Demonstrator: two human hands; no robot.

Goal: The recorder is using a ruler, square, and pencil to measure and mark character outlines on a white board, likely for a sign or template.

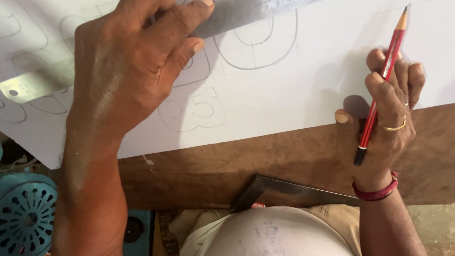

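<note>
L hand (133,63) presses steel ruler (192,27) flat; R hand (386,121) grip pinching red pencil (381,87), tip up.

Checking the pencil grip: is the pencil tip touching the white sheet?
No, the right hand holds the red pencil upright with its sharpened tip lifted above the white sheet.

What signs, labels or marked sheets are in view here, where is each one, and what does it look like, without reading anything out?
White sheet: lies across the brown board, large, pale, with pencilled outline characters.
Steel ruler: lies slanted on the sheet under the left hand, a grey strip with engraved scale marks.
Red pencil: held in the right hand, plain, no label legible.
No packages or screens.
</note>
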